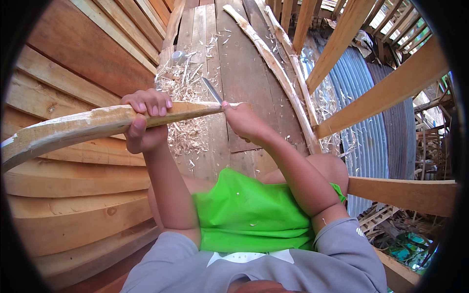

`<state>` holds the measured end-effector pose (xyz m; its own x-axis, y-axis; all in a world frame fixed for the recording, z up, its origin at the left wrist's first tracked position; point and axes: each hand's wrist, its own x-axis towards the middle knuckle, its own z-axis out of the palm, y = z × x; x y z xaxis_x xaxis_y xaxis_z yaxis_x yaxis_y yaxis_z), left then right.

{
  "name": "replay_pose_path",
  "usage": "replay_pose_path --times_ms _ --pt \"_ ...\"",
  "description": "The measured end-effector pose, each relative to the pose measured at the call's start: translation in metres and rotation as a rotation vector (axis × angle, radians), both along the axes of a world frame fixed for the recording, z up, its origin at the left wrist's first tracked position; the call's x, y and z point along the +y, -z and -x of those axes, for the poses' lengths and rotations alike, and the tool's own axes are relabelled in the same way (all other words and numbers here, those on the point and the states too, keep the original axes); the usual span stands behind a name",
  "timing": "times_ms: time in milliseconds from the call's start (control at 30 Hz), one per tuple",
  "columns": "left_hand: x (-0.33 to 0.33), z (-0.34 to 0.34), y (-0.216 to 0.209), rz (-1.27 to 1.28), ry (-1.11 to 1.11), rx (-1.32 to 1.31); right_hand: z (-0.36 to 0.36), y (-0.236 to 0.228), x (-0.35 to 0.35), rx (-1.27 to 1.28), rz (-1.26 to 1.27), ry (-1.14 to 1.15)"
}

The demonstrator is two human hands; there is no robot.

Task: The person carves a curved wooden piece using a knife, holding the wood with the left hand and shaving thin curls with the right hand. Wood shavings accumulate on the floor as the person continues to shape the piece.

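A long, curved wooden pole (73,125) runs in from the left edge, pale and peeled, and narrows to a tapered tip on the right. My left hand (147,117) is wrapped round it just behind the taper. Close to the tip, my right hand (243,121) is closed on a knife (212,90), whose blade points up and to the left, away from me. The handle is hidden in my fist. The blade lies beside the tip; whether it touches the wood I cannot tell. A bright green cloth (256,210) covers my lap.
Wood shavings (188,129) litter the plank floor (246,63), with a clear cup-like container (178,57) among them. Two peeled poles (278,66) lie on the right. A plank wall (93,166) stands close on my left; wooden railings (386,88) and corrugated metal sheets (364,107) are at right.
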<state>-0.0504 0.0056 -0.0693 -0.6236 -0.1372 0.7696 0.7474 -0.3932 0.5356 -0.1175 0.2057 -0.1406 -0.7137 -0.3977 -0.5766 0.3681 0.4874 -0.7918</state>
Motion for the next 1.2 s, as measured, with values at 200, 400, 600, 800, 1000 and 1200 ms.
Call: replay_pose_path --times_ms 200,400,600,800,1000,1200 --pt "0.008 0.003 0.000 0.000 0.012 -0.001 0.022 0.035 0.016 0.010 -0.084 -0.019" --pt "0.003 -0.001 0.003 -0.009 0.004 -0.005 0.006 0.000 0.002 0.011 -0.012 -0.075" --pt "0.000 0.001 -0.001 0.007 0.019 0.010 0.013 0.025 0.002 0.133 -0.123 -0.006" --pt "0.007 0.002 -0.002 -0.008 0.007 0.005 0.024 0.039 0.010 0.027 -0.095 -0.001" --pt "0.003 -0.001 0.000 -0.003 0.008 -0.001 0.016 0.027 0.006 -0.021 -0.089 -0.050" --pt "0.000 0.003 0.001 0.002 0.028 0.016 0.016 0.021 0.005 0.004 -0.067 -0.066"
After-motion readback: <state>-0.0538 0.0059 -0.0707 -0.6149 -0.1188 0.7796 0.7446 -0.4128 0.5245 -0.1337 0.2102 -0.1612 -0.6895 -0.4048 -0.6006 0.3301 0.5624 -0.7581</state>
